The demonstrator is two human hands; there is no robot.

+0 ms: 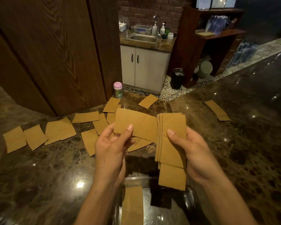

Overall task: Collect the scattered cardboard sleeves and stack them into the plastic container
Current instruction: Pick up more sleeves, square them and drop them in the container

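My left hand [111,148] pinches one flat brown cardboard sleeve [133,122] by its lower edge, held up over the counter. My right hand [195,153] grips a stack of several sleeves [172,143] that hangs downward. Below both hands the clear plastic container [189,200] stands at the counter's near edge, with a sleeve [132,207] lying inside it. Several more sleeves [58,129] lie scattered on the dark marble counter to the left and behind my hands. Two sleeves [216,108] lie apart at the right.
A small jar with a pink lid [118,90] stands at the counter's far edge beside a wooden door panel [55,54]. Beyond the counter are a sink cabinet [144,69], a black bin [177,78] and wooden shelves [217,34].
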